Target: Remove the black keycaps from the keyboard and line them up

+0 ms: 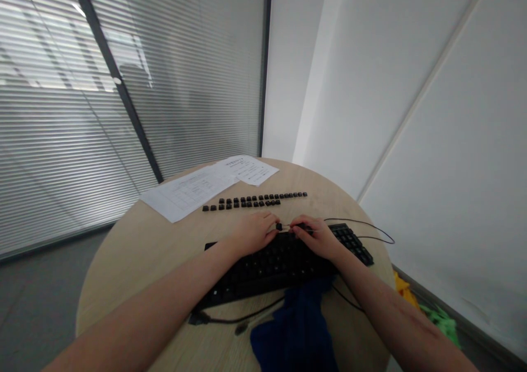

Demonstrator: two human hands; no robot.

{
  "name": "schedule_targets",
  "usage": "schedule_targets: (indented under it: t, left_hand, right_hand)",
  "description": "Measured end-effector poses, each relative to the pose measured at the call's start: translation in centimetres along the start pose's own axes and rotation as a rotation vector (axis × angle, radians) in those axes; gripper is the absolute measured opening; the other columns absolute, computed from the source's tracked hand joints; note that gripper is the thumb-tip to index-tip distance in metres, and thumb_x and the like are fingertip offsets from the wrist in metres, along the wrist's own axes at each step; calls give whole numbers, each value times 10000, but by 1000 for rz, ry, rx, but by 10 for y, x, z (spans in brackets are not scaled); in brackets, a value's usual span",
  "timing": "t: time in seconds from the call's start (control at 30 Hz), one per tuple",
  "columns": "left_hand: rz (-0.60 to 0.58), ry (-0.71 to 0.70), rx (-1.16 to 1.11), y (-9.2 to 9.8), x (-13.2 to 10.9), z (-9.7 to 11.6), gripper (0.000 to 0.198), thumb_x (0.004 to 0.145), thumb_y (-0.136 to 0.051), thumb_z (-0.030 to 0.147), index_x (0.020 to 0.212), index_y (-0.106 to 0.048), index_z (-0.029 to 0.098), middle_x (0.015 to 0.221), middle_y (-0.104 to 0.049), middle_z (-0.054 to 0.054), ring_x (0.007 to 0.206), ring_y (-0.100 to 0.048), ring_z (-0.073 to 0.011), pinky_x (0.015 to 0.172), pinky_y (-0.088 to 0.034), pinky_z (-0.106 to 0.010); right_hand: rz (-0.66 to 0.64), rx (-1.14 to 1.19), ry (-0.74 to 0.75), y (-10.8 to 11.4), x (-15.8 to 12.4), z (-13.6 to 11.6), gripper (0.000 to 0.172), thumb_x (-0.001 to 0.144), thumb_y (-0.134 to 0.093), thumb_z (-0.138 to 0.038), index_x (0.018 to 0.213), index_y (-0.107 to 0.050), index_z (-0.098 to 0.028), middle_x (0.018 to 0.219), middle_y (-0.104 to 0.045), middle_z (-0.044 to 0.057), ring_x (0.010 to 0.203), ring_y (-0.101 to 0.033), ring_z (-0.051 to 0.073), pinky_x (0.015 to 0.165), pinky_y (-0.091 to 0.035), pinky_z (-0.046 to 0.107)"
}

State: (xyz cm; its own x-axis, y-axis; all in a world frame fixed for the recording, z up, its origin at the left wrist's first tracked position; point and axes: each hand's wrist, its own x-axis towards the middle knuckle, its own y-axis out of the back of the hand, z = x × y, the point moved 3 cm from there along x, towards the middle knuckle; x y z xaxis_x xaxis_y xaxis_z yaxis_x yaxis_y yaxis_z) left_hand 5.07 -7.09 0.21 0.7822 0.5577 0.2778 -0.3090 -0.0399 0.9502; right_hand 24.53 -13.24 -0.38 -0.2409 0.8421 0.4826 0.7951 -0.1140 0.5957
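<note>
A black keyboard point(272, 262) lies at a slant on the round table, with both my hands over its far edge. Between the thumb and fingers of my left hand point(257, 232) is a small black keycap point(279, 226). My right hand point(315, 235) pinches a thin wire keycap puller point(287, 227), whose wire ends reach toward the keycap. The puller's handle is mostly hidden by my fingers. Beyond the hands, loose black keycaps stand in two rows: a far row point(263, 198) and a near row point(241, 205).
Printed paper sheets point(193, 188) lie at the table's far left. A dark blue cloth point(294, 328) sits in front of the keyboard, beside a black cable with a plug point(200, 318). Another cable point(370, 224) loops at the right. White walls and a blinds-covered glass partition stand close behind.
</note>
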Motion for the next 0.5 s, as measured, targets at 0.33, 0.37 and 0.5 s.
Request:
schedule_targets:
  t: [0.33, 0.37, 0.5]
  left_hand:
    - [-10, 26, 10, 1, 1, 1, 177, 901, -565, 288, 1041, -625, 197, 975, -668, -67, 915, -638, -228, 836, -486, -353]
    - [-9, 31, 13, 1, 1, 1, 180, 896, -570, 283, 1043, -625, 195, 982, -669, -69, 925, -638, -231, 845, -487, -356]
    - [-2, 49, 18, 0, 1, -1, 199, 888, -577, 276, 1057, -623, 181, 987, -671, -79, 945, -640, -241, 859, -493, -364]
  right_hand:
    - [-13, -123, 36, -4, 2, -3, 178, 958, -513, -262, 959, -687, -224, 921, -737, 50, 874, -685, 201, 821, -515, 330]
    - [2, -146, 39, -3, 2, -2, 180, 959, -507, -259, 950, -682, -222, 915, -733, 54, 873, -680, 203, 815, -513, 330]
    - [112, -217, 43, 4, 3, 0, 243, 989, -442, -268, 887, -654, -208, 862, -701, 71, 845, -656, 213, 797, -502, 342]
